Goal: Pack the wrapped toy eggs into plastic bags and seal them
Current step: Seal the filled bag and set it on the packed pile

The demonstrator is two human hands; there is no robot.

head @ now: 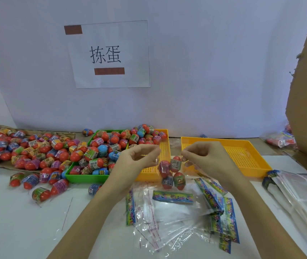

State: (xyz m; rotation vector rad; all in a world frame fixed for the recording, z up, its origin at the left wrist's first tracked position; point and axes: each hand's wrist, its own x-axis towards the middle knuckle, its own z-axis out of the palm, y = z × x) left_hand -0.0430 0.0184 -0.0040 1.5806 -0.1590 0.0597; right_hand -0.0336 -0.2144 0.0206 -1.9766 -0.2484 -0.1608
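Your left hand & right hand pinched the top edges of the clear bag w/ four eggs hanging inside. Risk: thin film slips, eggs drop before sealing.

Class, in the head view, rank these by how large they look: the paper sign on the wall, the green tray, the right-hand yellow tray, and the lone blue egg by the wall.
1. Paper sign
2. Right-hand yellow tray and green tray: look alike, and eggs hide much of the green one, so unranked
3. Blue egg
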